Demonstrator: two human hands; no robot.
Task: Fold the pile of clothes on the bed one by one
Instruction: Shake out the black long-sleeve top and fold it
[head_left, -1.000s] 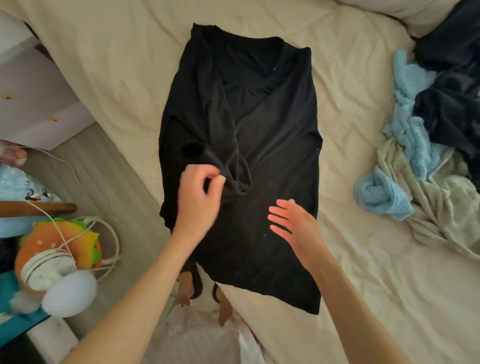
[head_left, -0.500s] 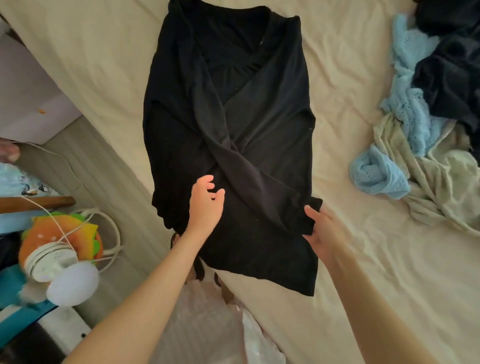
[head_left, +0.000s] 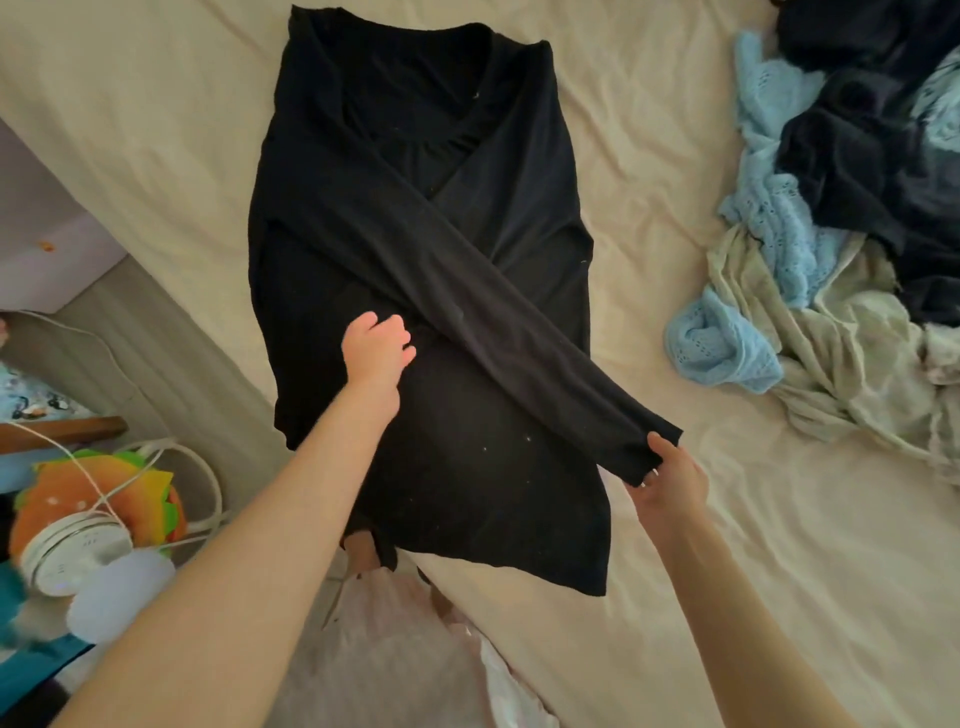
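Note:
A black long-sleeved top (head_left: 488, 467) lies flat on the cream bed sheet (head_left: 649, 156), its sides folded inward. One sleeve (head_left: 519, 343) runs diagonally across the body toward the lower right. My right hand (head_left: 670, 475) pinches that sleeve's cuff just past the garment's right edge. My left hand (head_left: 379, 348) sits on the middle of the top with fingers curled into the fabric beside the sleeve. A pile of clothes (head_left: 841, 218) in light blue, dark navy and pale green lies at the right.
The bed's left edge runs diagonally, with wood-look floor (head_left: 135, 338) beyond it. On the floor at lower left stand an orange plush toy (head_left: 98, 499), a small white fan (head_left: 78, 556) and white cables. A pale garment (head_left: 405, 660) shows at the bottom centre.
My right hand has taken the sleeve cuff and drawn it out to the lower right, straightening the sleeve. My left hand moved from the bunched sleeve to the garment's middle.

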